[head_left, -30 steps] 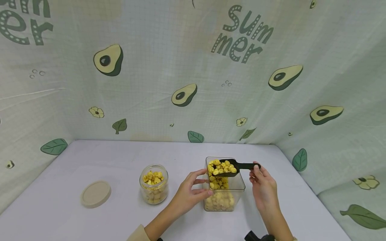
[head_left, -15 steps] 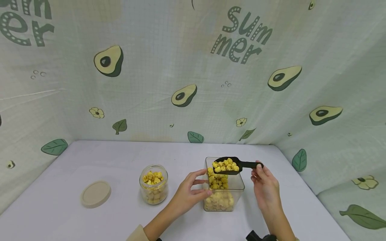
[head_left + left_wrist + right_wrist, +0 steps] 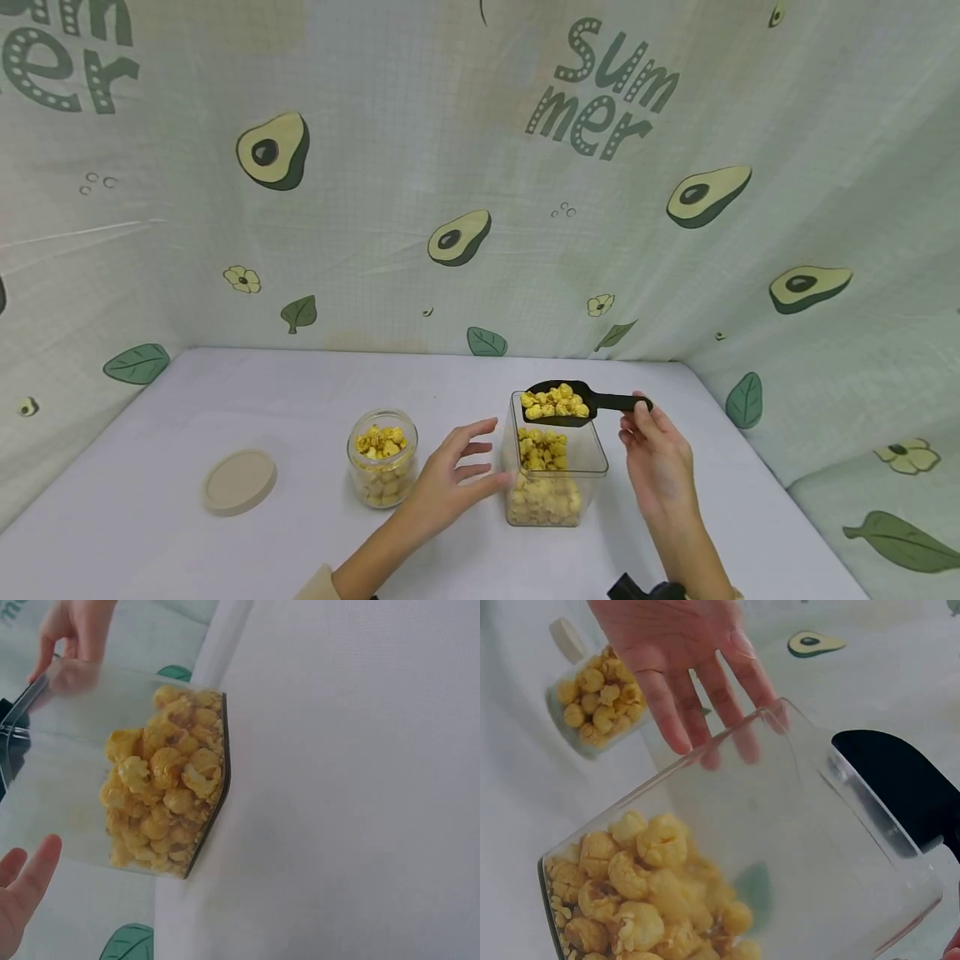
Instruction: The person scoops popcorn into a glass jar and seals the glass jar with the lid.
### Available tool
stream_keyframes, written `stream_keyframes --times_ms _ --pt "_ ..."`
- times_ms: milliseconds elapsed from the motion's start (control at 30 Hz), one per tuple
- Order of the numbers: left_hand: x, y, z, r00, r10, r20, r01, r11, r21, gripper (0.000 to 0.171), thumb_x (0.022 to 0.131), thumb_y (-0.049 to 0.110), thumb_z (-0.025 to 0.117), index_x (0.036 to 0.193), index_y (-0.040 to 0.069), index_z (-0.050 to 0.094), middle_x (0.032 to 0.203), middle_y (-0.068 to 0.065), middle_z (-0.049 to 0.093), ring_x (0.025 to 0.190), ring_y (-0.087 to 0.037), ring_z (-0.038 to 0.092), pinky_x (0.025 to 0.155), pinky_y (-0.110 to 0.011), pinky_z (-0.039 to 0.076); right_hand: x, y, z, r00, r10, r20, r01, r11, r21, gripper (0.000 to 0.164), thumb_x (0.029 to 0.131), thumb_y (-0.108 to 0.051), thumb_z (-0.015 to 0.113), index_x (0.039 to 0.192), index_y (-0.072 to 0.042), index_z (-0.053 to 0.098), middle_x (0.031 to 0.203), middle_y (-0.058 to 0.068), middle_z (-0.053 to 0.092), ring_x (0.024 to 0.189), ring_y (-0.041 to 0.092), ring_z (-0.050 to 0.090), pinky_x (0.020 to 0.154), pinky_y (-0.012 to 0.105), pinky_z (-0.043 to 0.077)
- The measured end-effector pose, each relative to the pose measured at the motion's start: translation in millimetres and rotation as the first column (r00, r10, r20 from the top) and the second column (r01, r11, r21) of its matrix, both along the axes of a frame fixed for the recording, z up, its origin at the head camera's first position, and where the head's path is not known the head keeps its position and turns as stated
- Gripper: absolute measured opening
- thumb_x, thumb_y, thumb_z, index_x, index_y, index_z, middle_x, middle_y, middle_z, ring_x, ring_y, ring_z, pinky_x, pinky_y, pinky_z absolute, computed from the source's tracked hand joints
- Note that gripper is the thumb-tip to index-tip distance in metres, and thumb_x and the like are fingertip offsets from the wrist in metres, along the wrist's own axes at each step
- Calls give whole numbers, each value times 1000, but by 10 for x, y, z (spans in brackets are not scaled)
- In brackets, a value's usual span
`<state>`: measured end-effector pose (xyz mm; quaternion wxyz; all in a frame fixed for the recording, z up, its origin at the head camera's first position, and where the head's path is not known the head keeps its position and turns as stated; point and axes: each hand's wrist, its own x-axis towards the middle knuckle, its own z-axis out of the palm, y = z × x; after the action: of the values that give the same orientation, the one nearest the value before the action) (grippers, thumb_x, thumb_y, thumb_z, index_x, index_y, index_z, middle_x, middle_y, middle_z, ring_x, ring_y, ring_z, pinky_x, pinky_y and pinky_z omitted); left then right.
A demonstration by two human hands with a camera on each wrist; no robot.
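Note:
My right hand (image 3: pixel 662 462) pinches the handle of a black scoop (image 3: pixel 617 402) heaped with yellow popcorn (image 3: pixel 553 403). The scoop is over the far part of a clear square container (image 3: pixel 592 457), which holds more popcorn (image 3: pixel 165 776) in its lower part. Beside that container, on its left, my left hand (image 3: pixel 448 479) has its fingers spread and holds nothing; a small gap shows between it and the wall. In the right wrist view the scoop (image 3: pixel 900 791) appears at the container's mouth, its load hidden behind its black back.
A round glass jar (image 3: pixel 384 487) with popcorn near its top stands left of my left hand. Farther left, a beige round lid (image 3: pixel 238 482) lies on the white table (image 3: pixel 315 417). A printed curtain (image 3: pixel 360 167) hangs behind and along the sides.
My left hand has let go of the container's side and drawn back to the left. The loaded scoop has risen out of the popcorn to above the container's far rim.

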<state>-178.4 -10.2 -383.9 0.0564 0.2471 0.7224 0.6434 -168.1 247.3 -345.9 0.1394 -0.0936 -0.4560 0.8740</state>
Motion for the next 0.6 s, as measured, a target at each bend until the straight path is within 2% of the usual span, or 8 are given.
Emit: stream_keyframes --times_ms 200,333,433,600 --pt "19 -138 57 994 54 -100 -58 998 -36 59 83 17 70 136 16 43 140 -8 43 122 -28 47 99 -33 47 27 -88 71 999 25 -34 -25 1000 15 13 92 -13 57 100 -14 67 88 -1 55 79 10 50 72 18 42" --pt "38 -246 118 982 113 -154 -125 990 -68 60 81 19 72 135 21 45 138 -1 46 122 -21 48 100 -32 46 35 -152 119 999 37 -26 -36 999 33 12 92 -14 56 101 -14 64 89 -1 54 78 9 49 72 17 43" --pt "48 -331 161 963 159 -216 -182 979 -90 61 80 20 74 134 23 45 136 3 47 121 -17 48 99 -31 46 31 -198 147 997 51 -49 -50 998 34 11 92 -12 55 100 -12 64 89 -1 55 77 9 50 71 16 44" --pt "54 -478 209 915 217 -341 -269 957 -112 62 79 18 74 134 20 46 133 1 50 119 -17 51 98 -32 47 34 -266 173 987 100 -122 -96 995 40 13 94 -9 52 100 -9 63 87 0 55 76 10 50 70 16 45"
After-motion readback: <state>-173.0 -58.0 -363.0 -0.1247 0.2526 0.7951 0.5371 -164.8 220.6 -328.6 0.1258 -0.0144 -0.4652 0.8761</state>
